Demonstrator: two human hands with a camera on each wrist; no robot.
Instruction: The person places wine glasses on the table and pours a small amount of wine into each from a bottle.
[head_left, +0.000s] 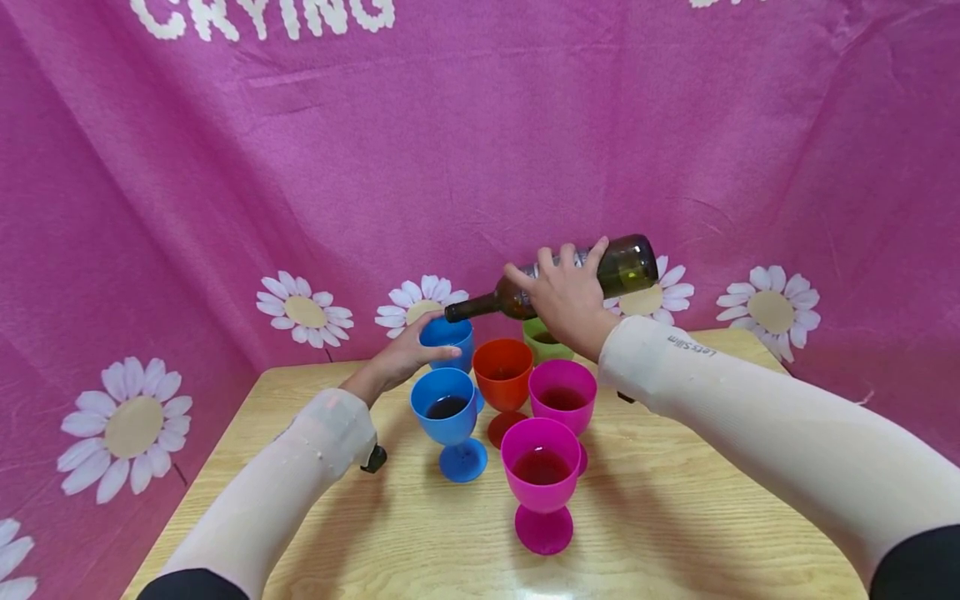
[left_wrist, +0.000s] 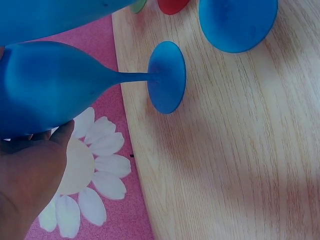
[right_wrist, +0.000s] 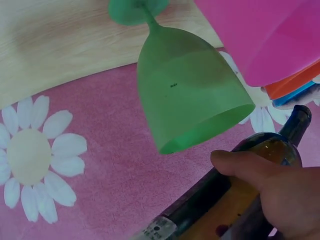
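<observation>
In the head view my right hand (head_left: 564,298) grips a dark glass wine bottle (head_left: 632,267) by its body. The bottle is tipped nearly level, its neck pointing left and its mouth over the rim of the far blue goblet (head_left: 459,335). My left hand (head_left: 397,360) holds that goblet's bowl from the left, thumb across the near side. From the left wrist view, the goblet's bowl (left_wrist: 55,82) and foot show above the fingers. The right wrist view has the thumb lying along the bottle (right_wrist: 200,192). Any flow at the mouth is too small to make out.
Close by stand a nearer blue goblet (head_left: 442,429) with dark liquid, a red-orange goblet (head_left: 501,385), a green goblet (head_left: 534,330) and two magenta goblets (head_left: 542,497) with red liquid. All are on a wooden table (head_left: 675,500) before a pink daisy-print cloth (head_left: 450,167).
</observation>
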